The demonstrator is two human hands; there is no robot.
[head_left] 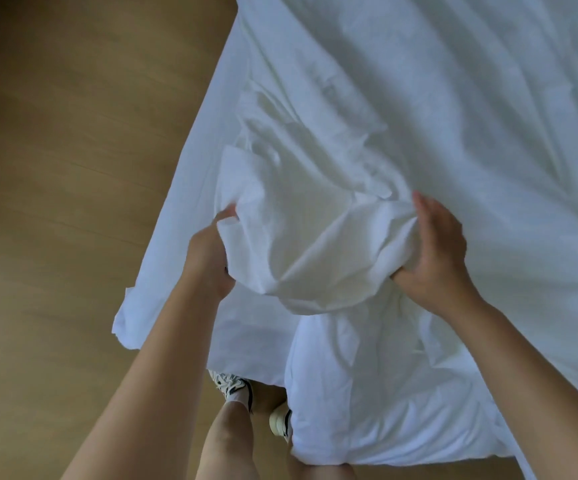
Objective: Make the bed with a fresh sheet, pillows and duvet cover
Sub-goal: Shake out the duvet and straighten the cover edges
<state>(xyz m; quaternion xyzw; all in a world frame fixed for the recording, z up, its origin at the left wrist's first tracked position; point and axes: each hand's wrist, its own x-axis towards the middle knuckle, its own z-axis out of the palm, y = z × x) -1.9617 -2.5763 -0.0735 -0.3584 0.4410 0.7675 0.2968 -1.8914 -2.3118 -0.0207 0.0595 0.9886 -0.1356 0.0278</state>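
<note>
White bedding fills the right and top of the head view. A bunched corner of the white duvet cover (pixel 315 237) is lifted in front of me. My left hand (pixel 211 258) grips its left side, fingers tucked into the fabric. Its right side is held by my right hand (pixel 436 251), thumb under the bundle and fingers against the cloth. A flat white sheet (pixel 419 81) spreads over the bed beyond, and its edge (pixel 135 317) hangs down toward the floor at left. More white bedding (pixel 367 410) droops below my hands.
Wooden floor (pixel 73 168) covers the left half of the view. My legs and two white sneakers (pixel 232 386) stand at the bed's edge below the hanging bedding.
</note>
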